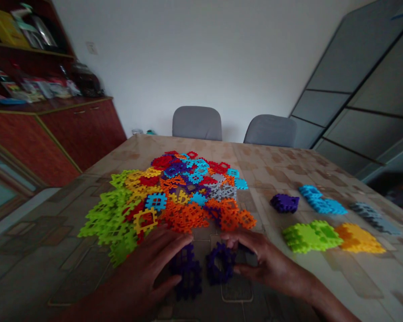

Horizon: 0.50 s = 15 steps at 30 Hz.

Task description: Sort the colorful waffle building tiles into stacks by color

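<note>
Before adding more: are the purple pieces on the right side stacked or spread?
Stacked: the purple pieces form one compact pile, their notched edges layered.

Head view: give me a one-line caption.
Two hands at dark purple pieces, a multicoloured heap beyond, sorted stacks right.

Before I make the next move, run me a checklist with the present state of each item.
1. Left hand and right hand both in view: ok.
2. Gap between the left purple pieces and the right purple pieces: ok.
3. Firm grip by either hand: cannot tell, too dark.
4. Heap sorted into single colours: not ok, colours mixed.
5. Green stack clear of the heap: ok.
</note>
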Each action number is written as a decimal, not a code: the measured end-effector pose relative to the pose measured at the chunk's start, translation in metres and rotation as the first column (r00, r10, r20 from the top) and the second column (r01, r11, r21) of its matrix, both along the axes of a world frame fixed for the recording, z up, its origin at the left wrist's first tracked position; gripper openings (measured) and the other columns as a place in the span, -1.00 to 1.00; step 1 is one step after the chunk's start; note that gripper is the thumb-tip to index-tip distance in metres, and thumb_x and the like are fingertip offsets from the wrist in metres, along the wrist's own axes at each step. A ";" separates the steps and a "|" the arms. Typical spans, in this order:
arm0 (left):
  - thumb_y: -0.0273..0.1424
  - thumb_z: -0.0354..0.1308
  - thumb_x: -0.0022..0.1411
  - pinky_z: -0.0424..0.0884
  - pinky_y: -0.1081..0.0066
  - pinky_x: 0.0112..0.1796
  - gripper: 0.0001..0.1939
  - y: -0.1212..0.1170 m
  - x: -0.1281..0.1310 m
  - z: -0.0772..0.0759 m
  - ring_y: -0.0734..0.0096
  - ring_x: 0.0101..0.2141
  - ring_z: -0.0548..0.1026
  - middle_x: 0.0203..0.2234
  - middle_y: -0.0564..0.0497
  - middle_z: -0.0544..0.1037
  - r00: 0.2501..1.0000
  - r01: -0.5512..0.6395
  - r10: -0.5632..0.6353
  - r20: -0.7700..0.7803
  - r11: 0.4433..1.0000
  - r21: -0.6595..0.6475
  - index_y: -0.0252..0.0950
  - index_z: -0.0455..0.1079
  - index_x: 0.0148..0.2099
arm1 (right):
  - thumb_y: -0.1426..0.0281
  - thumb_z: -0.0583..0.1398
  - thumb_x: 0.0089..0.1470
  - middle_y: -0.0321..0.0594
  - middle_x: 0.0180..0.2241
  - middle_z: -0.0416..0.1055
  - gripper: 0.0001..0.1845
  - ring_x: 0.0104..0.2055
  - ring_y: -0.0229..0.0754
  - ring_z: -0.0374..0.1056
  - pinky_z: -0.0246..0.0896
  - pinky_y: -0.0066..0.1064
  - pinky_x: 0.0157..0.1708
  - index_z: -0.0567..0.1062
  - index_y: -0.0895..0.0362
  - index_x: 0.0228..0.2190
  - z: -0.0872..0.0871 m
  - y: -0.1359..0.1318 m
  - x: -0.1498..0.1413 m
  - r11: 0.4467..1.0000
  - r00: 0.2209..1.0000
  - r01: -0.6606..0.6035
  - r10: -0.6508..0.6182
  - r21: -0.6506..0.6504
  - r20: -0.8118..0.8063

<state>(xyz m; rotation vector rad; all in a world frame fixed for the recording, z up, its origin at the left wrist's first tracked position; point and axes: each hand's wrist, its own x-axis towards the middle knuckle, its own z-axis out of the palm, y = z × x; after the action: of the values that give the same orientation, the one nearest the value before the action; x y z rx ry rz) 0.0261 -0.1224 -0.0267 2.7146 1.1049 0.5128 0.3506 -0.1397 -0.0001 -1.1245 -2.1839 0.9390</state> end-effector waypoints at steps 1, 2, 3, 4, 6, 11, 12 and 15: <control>-0.38 0.26 0.23 0.40 0.11 0.14 -0.29 -0.003 0.002 0.001 0.03 0.13 0.45 0.16 -0.03 0.49 1.000 0.013 -0.013 -0.005 1.000 -0.015 0.00 0.15 0.37 | 0.53 0.36 0.06 -0.25 -0.04 0.51 -0.46 0.00 -0.15 0.43 0.34 -0.30 0.02 0.43 -0.01 0.06 0.001 -0.002 -0.001 1.000 1.000 0.017 -0.017 -0.001 -0.005; -0.37 0.28 0.20 0.40 0.11 0.14 -0.28 -0.006 0.004 0.001 0.03 0.12 0.46 0.15 -0.03 0.50 0.999 0.031 -0.031 -0.009 0.999 -0.029 0.00 0.16 0.36 | 0.53 0.35 0.07 -0.24 -0.03 0.51 -0.49 0.00 -0.15 0.42 0.34 -0.30 0.03 0.44 0.00 0.05 0.001 -0.004 -0.001 0.999 0.999 0.035 -0.035 0.000 -0.007; -0.38 0.30 0.17 0.41 0.10 0.13 -0.26 -0.009 0.006 0.001 0.03 0.10 0.47 0.14 -0.03 0.51 0.999 0.049 -0.050 -0.013 0.998 -0.035 -0.01 0.16 0.36 | 0.52 0.35 0.08 -0.22 -0.02 0.51 -0.51 0.01 -0.14 0.42 0.33 -0.29 0.03 0.45 0.01 0.04 -0.001 -0.007 -0.001 0.999 0.999 0.051 -0.051 0.001 -0.007; -0.40 0.31 0.15 0.40 0.09 0.14 -0.23 -0.012 0.009 0.001 0.03 0.09 0.48 0.13 -0.04 0.52 0.998 0.067 -0.068 -0.018 0.997 -0.039 -0.01 0.15 0.36 | 0.53 0.34 0.08 -0.21 -0.01 0.50 -0.51 0.01 -0.13 0.42 0.33 -0.28 0.03 0.45 0.02 0.04 -0.003 -0.010 -0.001 0.998 0.998 0.066 -0.066 0.000 -0.001; -0.44 0.31 0.12 0.36 0.06 0.16 -0.19 -0.016 0.012 -0.001 0.03 0.08 0.48 0.11 -0.04 0.52 0.994 0.106 -0.107 -0.016 0.994 -0.032 -0.02 0.12 0.36 | 0.55 0.34 0.07 -0.18 -0.03 0.50 -0.47 0.00 -0.10 0.42 0.35 -0.26 0.01 0.43 0.04 0.07 -0.008 -0.015 0.000 0.996 0.996 0.087 -0.087 -0.003 0.021; -0.42 0.34 0.08 0.35 0.02 0.16 -0.17 -0.016 0.018 -0.003 0.00 0.06 0.47 0.08 -0.07 0.53 0.988 0.148 -0.149 -0.028 0.989 -0.027 -0.04 0.12 0.35 | 0.57 0.39 -0.03 -0.17 -0.07 0.48 -0.26 -0.02 -0.05 0.40 0.35 -0.20 -0.03 0.36 0.03 0.17 -0.014 -0.021 0.003 0.994 0.985 0.100 -0.104 0.032 0.138; -0.40 0.34 0.07 0.37 0.03 0.14 -0.18 -0.016 0.019 -0.003 -0.01 0.05 0.46 0.08 -0.07 0.53 0.989 0.142 -0.143 -0.037 0.989 -0.031 -0.04 0.13 0.34 | 0.57 0.39 -0.04 -0.16 -0.05 0.47 -0.25 -0.01 -0.04 0.39 0.36 -0.20 -0.03 0.35 0.03 0.17 -0.014 -0.021 0.003 0.994 0.982 0.100 -0.105 0.039 0.157; -0.40 0.34 0.06 0.39 0.05 0.10 -0.19 -0.017 0.019 -0.006 -0.03 0.05 0.45 0.08 -0.07 0.53 0.993 0.109 -0.110 -0.038 0.994 -0.032 -0.04 0.15 0.33 | 0.54 0.42 -0.08 -0.11 0.08 0.41 -0.20 0.11 0.01 0.33 0.31 -0.16 0.08 0.35 0.02 0.18 -0.014 -0.019 0.002 0.994 0.976 0.086 -0.097 0.064 0.195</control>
<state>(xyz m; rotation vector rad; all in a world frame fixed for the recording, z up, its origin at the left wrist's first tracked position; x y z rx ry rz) 0.0451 -0.1391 -0.0327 2.7512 0.9584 0.4236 0.3525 -0.1588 -0.0137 -1.3291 -2.2764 0.7499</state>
